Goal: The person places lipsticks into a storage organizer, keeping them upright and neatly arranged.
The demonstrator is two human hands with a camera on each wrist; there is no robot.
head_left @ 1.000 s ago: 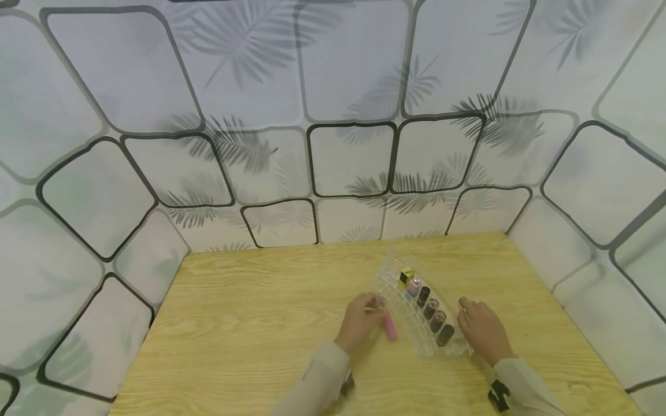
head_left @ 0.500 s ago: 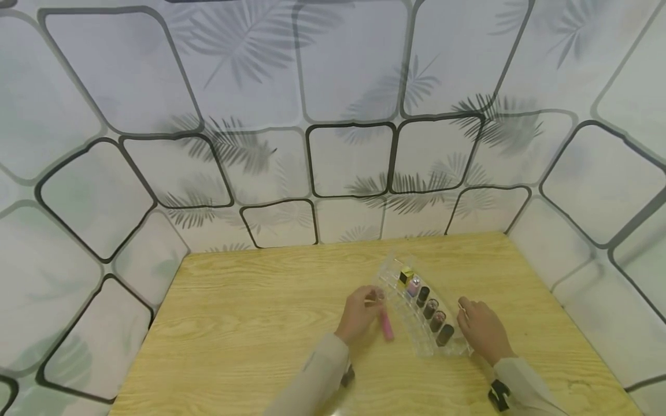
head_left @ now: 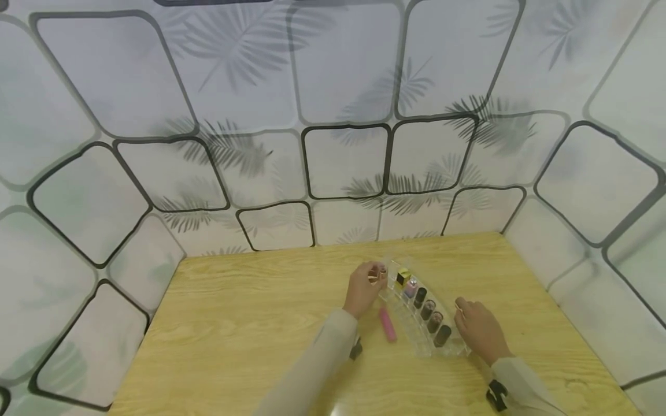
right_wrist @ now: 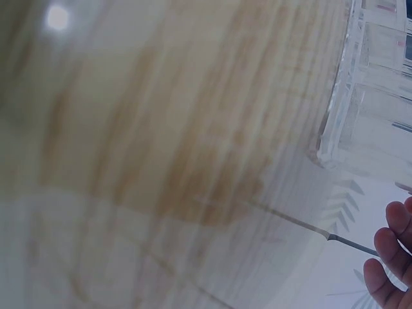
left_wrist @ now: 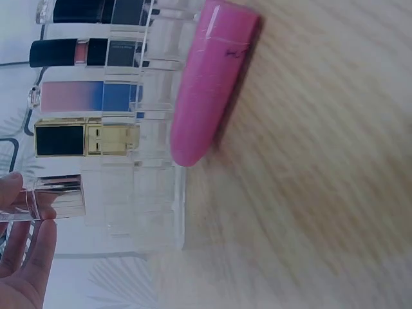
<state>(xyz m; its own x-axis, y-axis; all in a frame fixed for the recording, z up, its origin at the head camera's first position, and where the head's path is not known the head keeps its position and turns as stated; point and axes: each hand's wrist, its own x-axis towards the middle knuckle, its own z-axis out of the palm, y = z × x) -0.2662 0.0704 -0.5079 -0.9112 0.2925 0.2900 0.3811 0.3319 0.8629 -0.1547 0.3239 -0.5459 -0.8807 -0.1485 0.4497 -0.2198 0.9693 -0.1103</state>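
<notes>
My left hand (head_left: pixel 361 290) pinches a clear lipstick tube with a shiny metallic band (left_wrist: pixel 61 196) between thumb and fingers. It holds the tube over the far-left end of a curved, clear acrylic lipstick stand (head_left: pixel 423 345). Standing in the stand's row are a gold-and-black lipstick (left_wrist: pixel 87 138), a pink-and-blue one (left_wrist: pixel 74 96) and several dark tubes (head_left: pixel 428 310). A bright pink tube (head_left: pixel 387 325) lies on the table by the stand's near side. Beside the stand's right end is my right hand (head_left: pixel 481 330), its fingers loosely bent (right_wrist: pixel 394 248), with nothing seen in them.
The wood-grain table (head_left: pixel 250 323) reaches back to a patterned white wall covering (head_left: pixel 348 162), which also closes in both sides. Each wrist wears a small black device, such as the one on the right sleeve (head_left: pixel 496 396).
My left hand has moved away from me, from beside the pink tube to above the stand's far end, carrying the clear lipstick. The right hand has stayed nearly still.
</notes>
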